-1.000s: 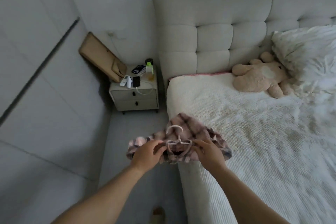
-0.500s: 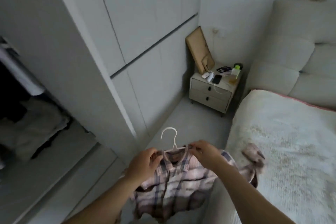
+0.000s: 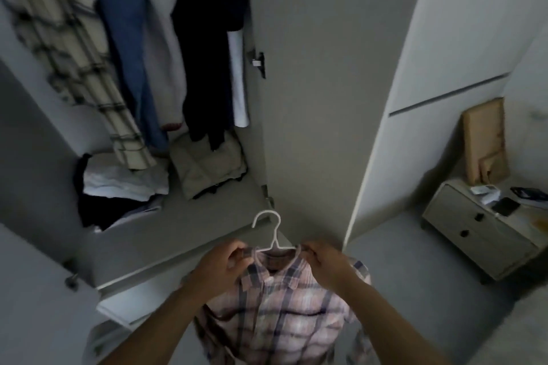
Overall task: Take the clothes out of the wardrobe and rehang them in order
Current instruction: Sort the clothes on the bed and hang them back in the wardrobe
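Left hand and right hand each pinched collar of pink plaid shirt on white plastic hanger, before open wardrobe.

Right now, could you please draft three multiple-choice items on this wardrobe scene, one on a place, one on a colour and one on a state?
1. Where are the folded clothes?
A. On the wardrobe floor under the hanging garments
B. On the nightstand
C. In the person's hands

2. What colour is the hanger in the plaid shirt?
A. Black
B. White
C. Red

3. How is the plaid shirt held?
A. One hand grips the hook
B. It lies loose on the floor
C. Both hands pinch it at the collar

Answers:
1. A, the stacks sit below the hanging garments.
2. B, its hook shows white against the grey door.
3. C, the left hand and right hand each grip a collar side.
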